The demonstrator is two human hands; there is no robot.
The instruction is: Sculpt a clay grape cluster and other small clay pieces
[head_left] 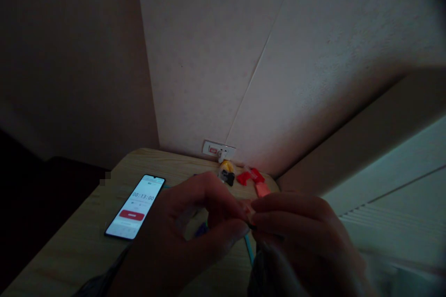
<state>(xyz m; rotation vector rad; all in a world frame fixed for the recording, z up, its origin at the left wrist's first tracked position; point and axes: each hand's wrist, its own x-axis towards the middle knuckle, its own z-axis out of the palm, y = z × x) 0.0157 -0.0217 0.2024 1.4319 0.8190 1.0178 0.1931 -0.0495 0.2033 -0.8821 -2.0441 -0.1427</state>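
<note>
Piece (pixel 250 225) between left hand (pixel 184 227), right hand (pixel 308 229).

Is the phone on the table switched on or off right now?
On: the phone has a bright, lit screen, showing 00:13:00 above a red button, as it lies face up on the table.

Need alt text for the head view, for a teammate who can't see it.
Left hand and right hand pinch a small, mostly hidden item above a wooden table in dim light. A lit phone reading 00:13:00 lies on the left; red, yellow and black items sit beyond, near a wall socket.
</note>
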